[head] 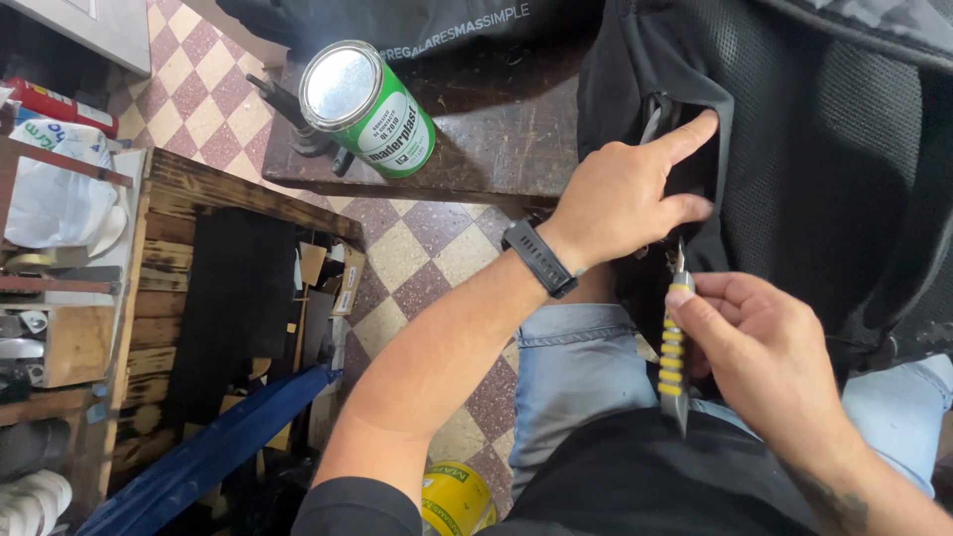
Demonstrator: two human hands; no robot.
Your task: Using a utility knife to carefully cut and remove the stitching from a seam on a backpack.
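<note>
Black backpack (794,149) rests on your lap & the brown bench (496,139). Left hand (625,199) pins its fabric, fingers spread; right hand (764,357) fist-closed round yellow knife (675,347). Blade tip sits near your fingers—a slip could cut them or the fabric. Green can (369,107) stands well apart.

Hands: left (625,199) on black bag (834,149), right (759,352) gripping yellow-handled knife (674,347).

can (367,104) on table (496,129) | backpack (824,169) right | shelves (60,298) left

Small repair workshop: scarred wooden table (496,129), green adhesive can (367,107), cluttered rough shelves (60,328), scraps over checkered tile floor (417,248).
</note>
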